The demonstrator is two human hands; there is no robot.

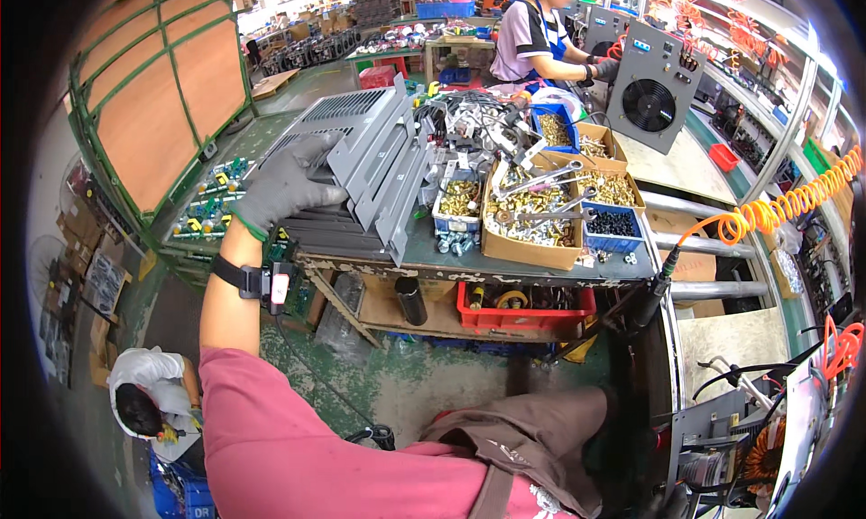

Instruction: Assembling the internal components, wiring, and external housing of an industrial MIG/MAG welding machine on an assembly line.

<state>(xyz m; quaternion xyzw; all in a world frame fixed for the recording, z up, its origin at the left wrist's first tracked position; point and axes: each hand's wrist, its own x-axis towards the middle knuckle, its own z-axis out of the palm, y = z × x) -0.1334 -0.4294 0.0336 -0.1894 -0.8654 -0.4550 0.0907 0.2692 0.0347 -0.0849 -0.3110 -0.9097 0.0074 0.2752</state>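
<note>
My left hand (290,187), in a grey glove, reaches to a stack of bent grey sheet-metal panels (383,172) on the left part of the workbench. Its fingers lie over the edge of the vented top panel (347,106), with the thumb apart and lower down, gripping that edge. A strap with a small device (262,284) sits around my left wrist. Just left of the stack are several green circuit boards (216,190). My right hand is out of view.
Beside the panels stand an open cardboard box (532,253) with wrenches and brass hardware, and blue bins of screws (613,229). A red crate (528,316) fills the shelf below. An orange coiled hose (767,214) hangs at right. A co-worker (532,45) handles a grey fan-fitted cabinet (654,86).
</note>
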